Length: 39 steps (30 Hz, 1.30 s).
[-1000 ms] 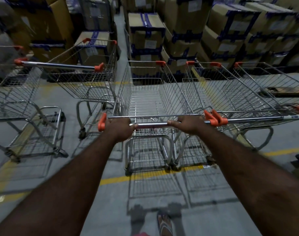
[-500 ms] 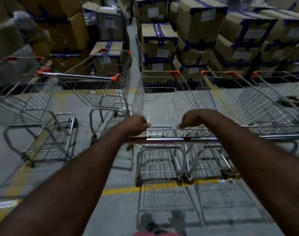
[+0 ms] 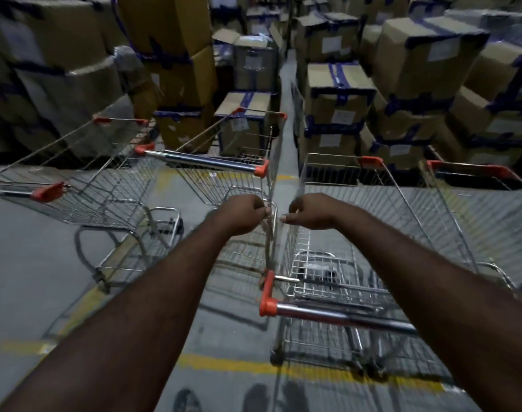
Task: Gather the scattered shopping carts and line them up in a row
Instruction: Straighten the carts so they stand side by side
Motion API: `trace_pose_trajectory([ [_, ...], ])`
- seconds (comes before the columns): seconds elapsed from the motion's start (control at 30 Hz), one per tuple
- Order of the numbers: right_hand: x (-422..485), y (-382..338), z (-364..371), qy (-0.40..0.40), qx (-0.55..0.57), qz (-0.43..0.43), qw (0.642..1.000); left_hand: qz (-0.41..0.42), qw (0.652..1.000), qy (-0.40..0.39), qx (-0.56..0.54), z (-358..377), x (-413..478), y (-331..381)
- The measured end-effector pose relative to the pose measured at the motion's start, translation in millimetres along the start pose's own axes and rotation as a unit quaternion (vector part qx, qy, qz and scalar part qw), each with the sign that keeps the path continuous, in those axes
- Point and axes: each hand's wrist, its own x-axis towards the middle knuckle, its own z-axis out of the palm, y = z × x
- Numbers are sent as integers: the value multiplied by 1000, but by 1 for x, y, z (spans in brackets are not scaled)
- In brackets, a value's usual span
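Several wire shopping carts with orange handle caps stand on the grey floor. The nearest cart (image 3: 343, 316) is right in front of me, its chrome handle under my right forearm. Just left of it stands another cart (image 3: 203, 162). My left hand (image 3: 243, 215) curls its fingers round the right basket wall of that left cart. My right hand (image 3: 311, 211) grips the left basket rim of the nearest cart, thumb pointing left. The two hands are close together over the narrow gap between both baskets. A third cart (image 3: 45, 191) stands at far left and another cart (image 3: 467, 171) at far right.
Stacks of taped cardboard boxes (image 3: 340, 93) fill the background, with a narrow aisle (image 3: 286, 84) between them. A yellow floor line (image 3: 230, 362) runs under the carts. My feet show at the bottom edge.
Both hands have left the nearest cart's handle bar and reached forward to the basket sides. The view has swung left, bringing the left carts closer to the middle.
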Motion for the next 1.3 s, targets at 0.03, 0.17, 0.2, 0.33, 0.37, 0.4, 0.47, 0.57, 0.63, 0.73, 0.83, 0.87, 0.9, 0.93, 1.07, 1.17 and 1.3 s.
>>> trace_pose_trajectory([
  [0.03, 14, -8, -2, 10, 5, -6, 1000, -3, 1000, 5, -3, -7, 6, -12],
  [0.17, 70, -50, -11, 33, -5, -11, 999, -11, 1000, 19, -12, -40, 33, -70],
  [0.2, 84, -62, -12, 40, -3, -13, 999, -12, 1000, 20, -14, -48, 40, -88],
  [0.33, 144, -110, -15, 61, 11, 2, 998, -15, 1000, 11, -2, -84, 68, -159],
  [0.37, 158, -121, -15, 63, 17, 9, 998, -15, 1000, 9, 4, -94, 75, -177],
  [0.4, 170, -133, -15, 67, 23, 17, 997, -16, 1000, 5, 9, -102, 83, -194],
  [0.47, 188, -155, -16, 77, 46, 34, 995, -18, 1000, 0, 15, -118, 95, -225],
  [0.57, 212, -180, -12, 94, 79, 43, 991, -1, 1000, 0, 14, -138, 111, -256],
  [0.63, 229, -191, -10, 101, 99, 36, 989, 12, 1000, 7, 8, -148, 121, -269],
  [0.73, 252, -197, -14, 114, 99, 47, 987, 15, 1000, 18, -6, -157, 141, -283],
  [0.83, 272, -195, -17, 129, 95, 69, 985, 23, 999, 24, 1, -160, 166, -292],
  [0.87, 278, -192, -17, 126, 94, 79, 984, 21, 999, 26, 9, -161, 173, -293],
  [0.9, 285, -189, -15, 118, 92, 90, 985, 21, 999, 29, 20, -162, 179, -294],
  [0.93, 292, -184, -12, 109, 91, 101, 985, 22, 999, 29, 34, -163, 186, -297],
  [1.07, 313, -162, 6, 87, 82, 129, 984, 39, 995, 18, 88, -158, 212, -311],
  [1.17, 328, -147, 19, 83, 50, 157, 983, 40, 993, 1, 115, -148, 236, -328],
  [1.3, 341, -141, 22, 100, 19, 178, 979, 39, 990, -30, 130, -131, 264, -347],
])
